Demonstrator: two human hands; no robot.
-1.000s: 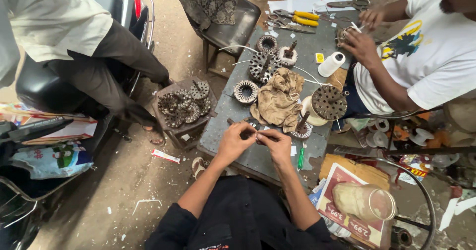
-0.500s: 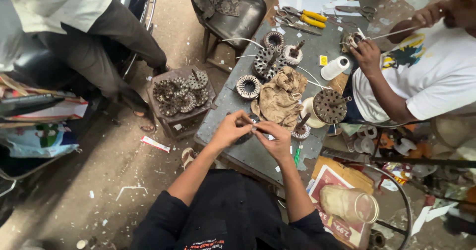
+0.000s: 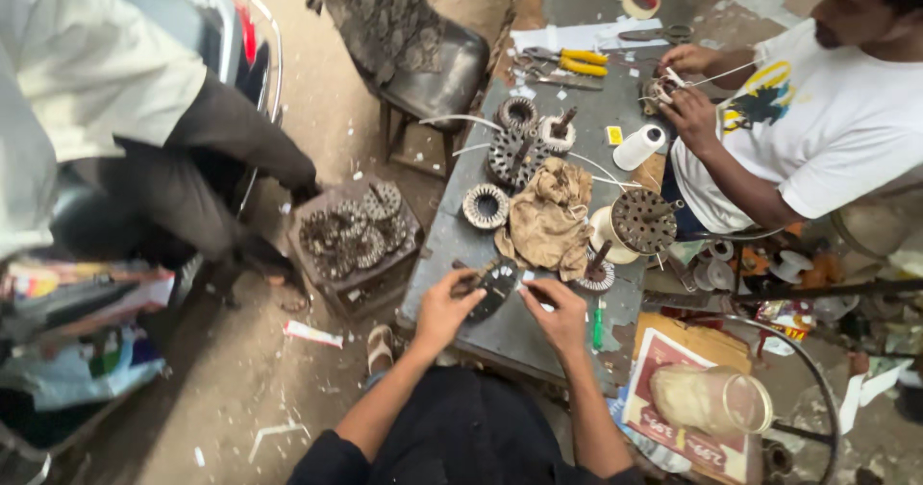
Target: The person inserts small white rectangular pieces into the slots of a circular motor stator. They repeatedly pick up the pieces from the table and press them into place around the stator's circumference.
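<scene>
Both hands' fingers (image 3: 460, 291) grip a dark stator (image 3: 494, 289); table (image 3: 500, 336) beneath.

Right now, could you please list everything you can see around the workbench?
stator cores: several, dark metal, on bench
held stator core: one, dark, between both hands
rag: one, tan, bench centre
thread spool: one, white, far bench
pliers: one, yellow-handled, far end
tape roll: one, far end
crate of stator cores: one, on floor
chair: one, dark
co-worker: one, white shirt
left hand: holds core
right hand: fingers at core
</scene>
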